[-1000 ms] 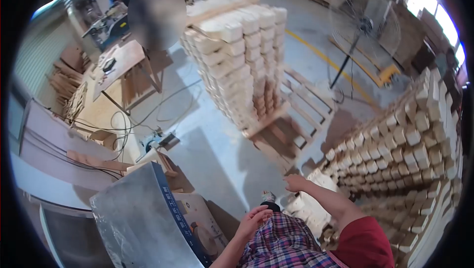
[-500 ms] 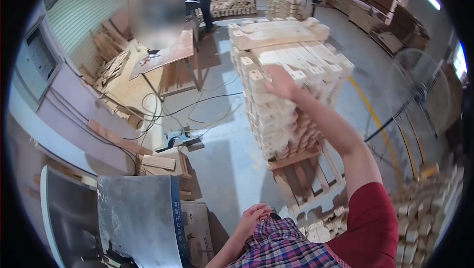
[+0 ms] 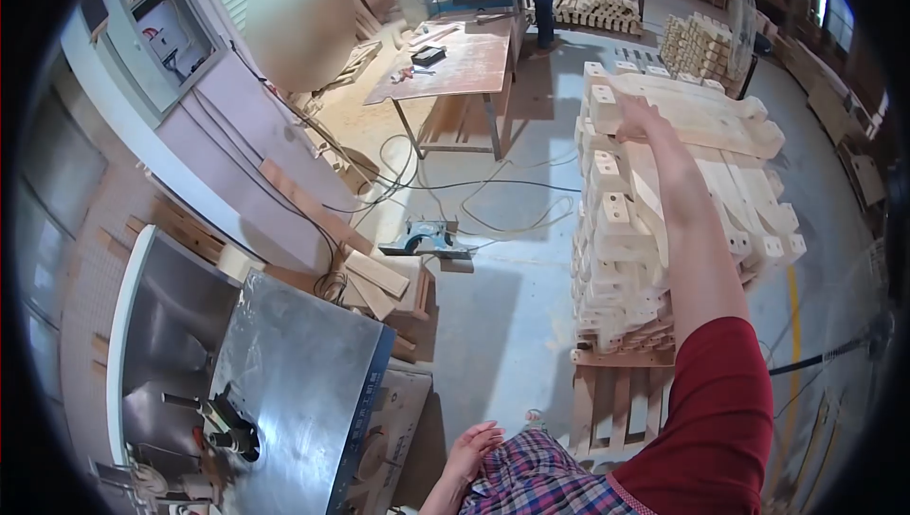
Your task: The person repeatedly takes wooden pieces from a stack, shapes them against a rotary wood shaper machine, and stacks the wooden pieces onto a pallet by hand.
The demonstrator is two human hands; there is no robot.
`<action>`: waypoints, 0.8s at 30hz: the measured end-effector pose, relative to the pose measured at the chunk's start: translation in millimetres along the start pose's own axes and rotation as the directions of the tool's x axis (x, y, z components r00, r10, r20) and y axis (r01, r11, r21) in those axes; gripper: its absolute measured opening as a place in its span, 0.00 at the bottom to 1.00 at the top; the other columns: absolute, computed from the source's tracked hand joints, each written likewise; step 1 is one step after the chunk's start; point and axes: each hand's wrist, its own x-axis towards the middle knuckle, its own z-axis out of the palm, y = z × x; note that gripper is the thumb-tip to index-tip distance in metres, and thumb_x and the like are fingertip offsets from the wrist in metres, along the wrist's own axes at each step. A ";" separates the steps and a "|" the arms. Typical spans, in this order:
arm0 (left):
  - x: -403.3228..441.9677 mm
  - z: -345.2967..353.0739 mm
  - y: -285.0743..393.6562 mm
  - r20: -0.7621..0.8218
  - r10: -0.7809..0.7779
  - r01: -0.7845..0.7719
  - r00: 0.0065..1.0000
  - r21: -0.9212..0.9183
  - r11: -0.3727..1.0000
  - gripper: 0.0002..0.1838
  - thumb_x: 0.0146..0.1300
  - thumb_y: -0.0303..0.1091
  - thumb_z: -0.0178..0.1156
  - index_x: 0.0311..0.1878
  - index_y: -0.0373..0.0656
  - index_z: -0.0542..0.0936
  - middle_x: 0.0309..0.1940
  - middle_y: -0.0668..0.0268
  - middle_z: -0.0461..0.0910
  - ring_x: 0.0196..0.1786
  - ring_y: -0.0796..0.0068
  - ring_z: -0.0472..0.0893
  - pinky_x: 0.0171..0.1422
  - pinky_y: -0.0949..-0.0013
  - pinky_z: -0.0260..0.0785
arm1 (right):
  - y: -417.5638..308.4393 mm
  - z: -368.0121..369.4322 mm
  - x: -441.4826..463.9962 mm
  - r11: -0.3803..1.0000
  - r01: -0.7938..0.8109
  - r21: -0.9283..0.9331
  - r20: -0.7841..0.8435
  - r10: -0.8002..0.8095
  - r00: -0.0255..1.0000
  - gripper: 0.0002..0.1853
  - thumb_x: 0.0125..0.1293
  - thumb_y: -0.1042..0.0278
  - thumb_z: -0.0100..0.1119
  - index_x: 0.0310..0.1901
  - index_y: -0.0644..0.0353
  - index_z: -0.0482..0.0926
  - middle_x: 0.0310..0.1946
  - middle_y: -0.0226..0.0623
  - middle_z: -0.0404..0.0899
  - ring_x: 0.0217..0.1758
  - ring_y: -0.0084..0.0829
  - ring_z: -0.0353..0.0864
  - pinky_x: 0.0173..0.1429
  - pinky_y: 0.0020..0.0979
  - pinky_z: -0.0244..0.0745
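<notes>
Pallet [image 3: 622, 396] bears stacked wooden pieces [image 3: 618, 245] — right hand [image 3: 641, 120] near the top.

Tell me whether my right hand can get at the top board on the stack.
Likely yes: your right hand is at the left end of the top board, and nothing seems to lie on the board or block the way.

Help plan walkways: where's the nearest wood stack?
In the head view, the wood stack stands right of centre on a pallet, the right hand at its top.
</notes>
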 end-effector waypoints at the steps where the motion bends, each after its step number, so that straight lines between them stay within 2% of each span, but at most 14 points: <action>1: -1.3 2.6 1.0 -0.006 0.003 -0.003 1.000 0.007 1.000 0.15 0.65 0.28 0.52 0.53 0.32 0.72 0.43 0.57 0.80 0.42 0.72 0.79 0.49 0.76 0.71 | 4.8 2.5 0.3 0.999 0.037 0.024 0.017 -0.037 0.999 0.35 0.34 0.65 0.73 0.51 0.55 0.74 0.46 0.42 0.77 0.48 0.46 0.73 0.52 0.42 0.68; 3: -1.8 6.5 6.0 -0.011 0.010 -0.010 1.000 0.027 1.000 0.15 0.65 0.28 0.52 0.53 0.33 0.72 0.43 0.57 0.80 0.42 0.72 0.79 0.50 0.75 0.71 | 13.9 5.6 1.4 0.992 0.103 0.071 0.043 -0.106 0.993 0.30 0.33 0.65 0.73 0.45 0.58 0.76 0.42 0.44 0.78 0.44 0.45 0.75 0.49 0.40 0.69; 5: -6.4 8.7 5.7 0.016 0.017 -0.018 1.000 0.077 0.997 0.14 0.65 0.28 0.52 0.53 0.33 0.73 0.43 0.57 0.80 0.42 0.72 0.79 0.50 0.75 0.71 | 22.9 0.8 -27.5 0.896 0.309 0.320 -0.029 -0.316 0.948 0.27 0.31 0.67 0.72 0.38 0.60 0.75 0.36 0.44 0.78 0.37 0.44 0.76 0.45 0.37 0.70; 12: 30.5 69.2 41.7 0.402 0.228 -0.392 0.887 0.391 0.833 0.14 0.64 0.30 0.56 0.52 0.38 0.73 0.41 0.63 0.79 0.43 0.75 0.77 0.51 0.76 0.69 | -13.8 -117.9 -170.3 0.775 0.313 0.549 0.051 -0.405 0.913 0.34 0.25 0.67 0.75 0.42 0.64 0.73 0.38 0.37 0.77 0.38 0.35 0.71 0.49 0.32 0.67; 14: 52.8 112.5 67.3 0.523 0.322 -0.570 0.789 0.429 0.701 0.16 0.62 0.28 0.58 0.53 0.38 0.72 0.40 0.66 0.77 0.41 0.78 0.76 0.48 0.79 0.69 | -39.6 -171.8 -208.4 0.740 0.257 0.621 0.117 -0.412 0.904 0.34 0.24 0.67 0.75 0.40 0.64 0.73 0.37 0.35 0.77 0.36 0.34 0.70 0.49 0.32 0.67; 15: 59.8 138.0 86.3 0.604 0.352 -0.679 0.715 0.481 0.555 0.23 0.58 0.28 0.59 0.58 0.37 0.68 0.48 0.61 0.77 0.47 0.73 0.76 0.52 0.74 0.68 | -55.6 -194.3 -220.8 0.724 0.221 0.654 0.164 -0.421 0.892 0.34 0.23 0.67 0.75 0.40 0.64 0.73 0.36 0.35 0.77 0.36 0.33 0.70 0.48 0.31 0.67; 16: 66.2 166.2 100.7 0.650 0.500 -0.820 0.572 0.430 0.378 0.25 0.58 0.29 0.60 0.59 0.38 0.67 0.49 0.60 0.74 0.46 0.72 0.75 0.51 0.74 0.68 | -65.9 -205.6 -225.5 0.732 0.221 0.644 0.163 -0.414 0.896 0.34 0.23 0.67 0.75 0.40 0.64 0.73 0.36 0.35 0.77 0.36 0.33 0.70 0.48 0.31 0.67; 17: 71.6 194.6 115.3 0.682 0.615 -0.912 0.396 0.371 0.176 0.27 0.58 0.30 0.61 0.60 0.40 0.65 0.49 0.60 0.72 0.46 0.71 0.74 0.50 0.74 0.68 | -75.6 -214.1 -229.2 0.601 0.336 0.725 0.090 -0.567 0.819 0.32 0.24 0.70 0.74 0.39 0.63 0.74 0.36 0.35 0.78 0.36 0.32 0.72 0.46 0.31 0.69; 18: 56.3 223.3 139.8 0.712 0.595 -0.914 0.374 0.390 0.108 0.35 0.55 0.31 0.64 0.65 0.40 0.59 0.54 0.57 0.68 0.51 0.66 0.72 0.53 0.69 0.68 | -86.3 -222.4 -233.0 0.443 0.429 0.787 0.003 -0.698 0.716 0.29 0.25 0.73 0.72 0.39 0.62 0.75 0.36 0.35 0.80 0.36 0.30 0.75 0.44 0.30 0.71; 20: 40.8 263.7 171.8 0.756 0.621 -0.978 0.208 0.175 0.115 0.41 0.52 0.33 0.65 0.68 0.38 0.55 0.62 0.52 0.63 0.62 0.61 0.67 0.64 0.63 0.61 | -112.4 -242.1 -242.4 0.369 0.376 0.850 0.034 -0.750 0.660 0.28 0.25 0.70 0.74 0.37 0.61 0.77 0.33 0.34 0.81 0.32 0.30 0.75 0.43 0.29 0.72; 21: 51.9 278.0 185.3 0.753 0.628 -0.980 0.197 0.165 0.110 0.41 0.52 0.33 0.65 0.68 0.38 0.55 0.62 0.52 0.63 0.62 0.61 0.67 0.64 0.63 0.61 | -122.6 -246.0 -243.2 0.375 0.385 0.843 0.036 -0.754 0.656 0.28 0.25 0.70 0.74 0.37 0.61 0.77 0.33 0.34 0.81 0.32 0.30 0.75 0.43 0.29 0.72; 22: 71.2 288.3 197.6 0.848 0.390 -0.532 0.359 -0.158 0.832 0.43 0.50 0.31 0.66 0.68 0.39 0.55 0.63 0.53 0.63 0.63 0.61 0.66 0.65 0.63 0.60 | -132.8 -248.6 -243.7 0.341 0.340 0.876 0.075 -0.794 0.603 0.28 0.25 0.69 0.75 0.36 0.62 0.77 0.31 0.33 0.81 0.31 0.29 0.75 0.43 0.28 0.72; 23: 79.5 292.8 205.2 0.963 0.133 0.367 0.235 -0.215 0.905 0.44 0.48 0.30 0.67 0.68 0.39 0.56 0.63 0.53 0.63 0.63 0.62 0.66 0.66 0.63 0.60 | -144.1 -251.9 -243.2 0.309 0.295 0.904 0.108 -0.834 0.541 0.28 0.24 0.67 0.76 0.34 0.62 0.78 0.30 0.33 0.80 0.29 0.28 0.74 0.42 0.26 0.71; 24: 74.1 293.2 207.9 0.963 0.148 0.351 0.227 -0.223 0.909 0.44 0.48 0.30 0.67 0.68 0.39 0.56 0.63 0.53 0.63 0.63 0.62 0.66 0.66 0.63 0.60 | -156.9 -255.9 -244.5 0.280 0.325 0.903 0.085 -0.859 0.505 0.27 0.25 0.66 0.77 0.33 0.63 0.78 0.28 0.33 0.80 0.28 0.27 0.74 0.41 0.25 0.71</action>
